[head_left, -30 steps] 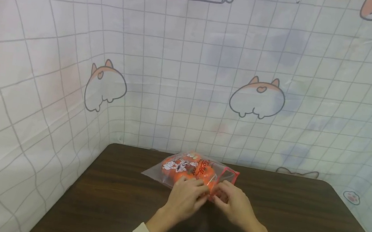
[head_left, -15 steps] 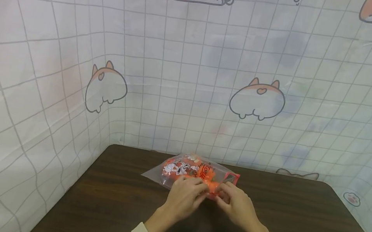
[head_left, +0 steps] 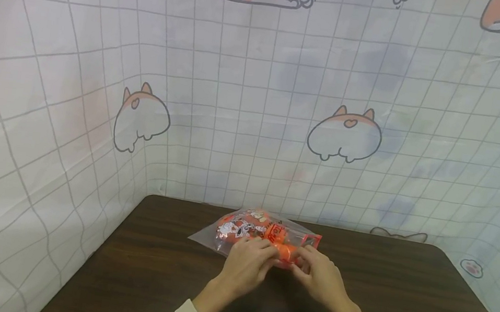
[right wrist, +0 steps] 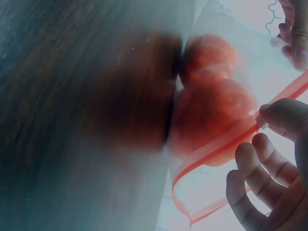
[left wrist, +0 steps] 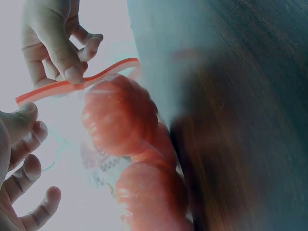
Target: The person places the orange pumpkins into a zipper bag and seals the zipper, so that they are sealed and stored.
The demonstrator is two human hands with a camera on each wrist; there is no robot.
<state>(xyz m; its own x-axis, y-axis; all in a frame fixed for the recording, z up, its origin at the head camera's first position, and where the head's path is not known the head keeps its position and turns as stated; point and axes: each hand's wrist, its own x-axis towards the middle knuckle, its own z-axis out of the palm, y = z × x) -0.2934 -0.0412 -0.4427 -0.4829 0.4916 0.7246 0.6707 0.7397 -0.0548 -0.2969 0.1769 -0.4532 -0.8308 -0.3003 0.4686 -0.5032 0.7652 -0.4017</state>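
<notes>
A clear zip bag (head_left: 208, 235) with red print and white cartoon figures lies on the table, holding several orange, ribbed, pumpkin-like balls (left wrist: 120, 115). Along its mouth runs a red zip strip (right wrist: 211, 147), whose two sides bow apart in a loop beyond my right hand. My left hand (head_left: 242, 263) pinches the strip near one end, thumb on top and the other fingers loosely bent. A short way along, my right hand (head_left: 321, 277) pinches a small pale slider (right wrist: 261, 122) on the strip between thumb and forefinger. The balls' lower parts are partly hidden behind the hands in the head view.
The dark wood-grain table (head_left: 145, 268) extends on both sides of the bag. Behind it and to the sides hangs a white gridded curtain (head_left: 241, 149) with cartoon dogs, meeting the table's far edge just past the bag.
My right hand has shifted slightly right, away from my left, so more of an orange ball shows between them. The far end of the red strip has shifted shape. My left hand is nearly still.
</notes>
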